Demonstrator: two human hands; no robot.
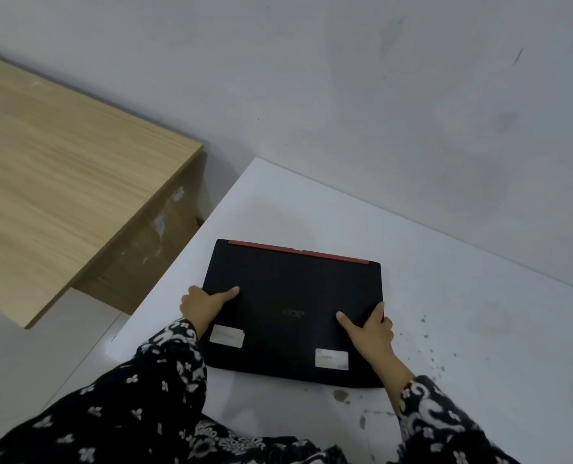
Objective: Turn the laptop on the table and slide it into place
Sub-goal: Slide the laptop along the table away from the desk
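Two hands (pixel 202 304) (pixel 368 329) on laptop (pixel 288 303), wooden desk (pixel 60 169) beside.

White table (pixel 462 296), one laptop (pixel 278 296) on it
Closed black laptop lies flat near the table's left edge; dark specks dot the top to its right.

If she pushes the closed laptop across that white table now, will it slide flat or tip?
The laptop lies closed and flat, so it probably slides without tipping. It looks rigid. With the left hand and right hand gripping opposite edges, it should turn evenly on the smooth white table.
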